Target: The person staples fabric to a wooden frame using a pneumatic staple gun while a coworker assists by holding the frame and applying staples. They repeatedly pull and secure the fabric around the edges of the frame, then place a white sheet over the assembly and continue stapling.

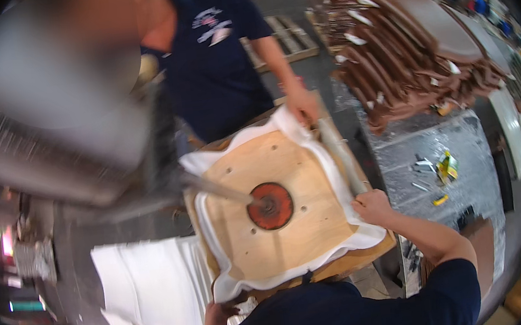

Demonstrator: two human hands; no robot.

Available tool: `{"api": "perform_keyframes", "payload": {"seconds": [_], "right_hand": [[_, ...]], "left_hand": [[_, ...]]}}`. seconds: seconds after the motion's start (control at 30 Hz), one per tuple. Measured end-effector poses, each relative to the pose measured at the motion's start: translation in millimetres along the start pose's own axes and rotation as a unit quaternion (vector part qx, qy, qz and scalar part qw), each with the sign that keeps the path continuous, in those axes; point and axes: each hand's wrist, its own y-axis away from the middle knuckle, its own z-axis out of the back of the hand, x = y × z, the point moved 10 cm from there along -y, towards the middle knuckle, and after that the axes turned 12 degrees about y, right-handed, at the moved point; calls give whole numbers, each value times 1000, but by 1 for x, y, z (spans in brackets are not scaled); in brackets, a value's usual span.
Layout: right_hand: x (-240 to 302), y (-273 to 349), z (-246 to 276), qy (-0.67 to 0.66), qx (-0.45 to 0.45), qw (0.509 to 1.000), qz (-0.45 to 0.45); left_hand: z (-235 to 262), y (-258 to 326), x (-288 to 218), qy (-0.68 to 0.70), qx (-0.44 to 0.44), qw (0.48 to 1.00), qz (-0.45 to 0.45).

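Observation:
A square plywood panel lies in front of me, with white padding turned up around its edges. A round orange-red disc at the end of a metal rod rests on the panel's middle. My right hand is closed on the near end of a pale rolled strip along the right side. My left hand is at the near left corner, beside the padding; its fingers are mostly hidden. Across from me, a co-worker's hand touches the padding at the far right corner.
White sheets are piled at the left. On the right, a plastic-covered table bears small tools and a yellow item. Stacked brown material stands behind it. A large blurred grey machine part fills the upper left.

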Motion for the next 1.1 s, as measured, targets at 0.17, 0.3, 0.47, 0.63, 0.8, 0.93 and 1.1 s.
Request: {"api": "perform_keyframes", "payload": {"seconds": [0.17,0.3,0.47,0.63,0.8,0.93,1.1], "right_hand": [[4,5,-2,-16,-25,1000,-2],[-2,14,3,-16,-107,994,17],[24,0,1,15,25,997,76],[136,-39,15,-220,-86,960,148],[137,2,-30,-21,-191,966,171],[147,16,-26,-15,-166,971,171],[158,16,-18,-3,-183,969,167]], "left_hand": [[25,20,-50,-164,-187,962,-109],[-23,54,-131,-305,-247,891,-228],[-106,4,-172,-127,-52,918,-372],[-176,-74,-166,-408,-74,756,-507],[-214,-82,-135,-580,-37,608,-542],[-189,-73,-108,-596,-47,595,-537],[-188,-74,-113,-574,-62,589,-566]]}}
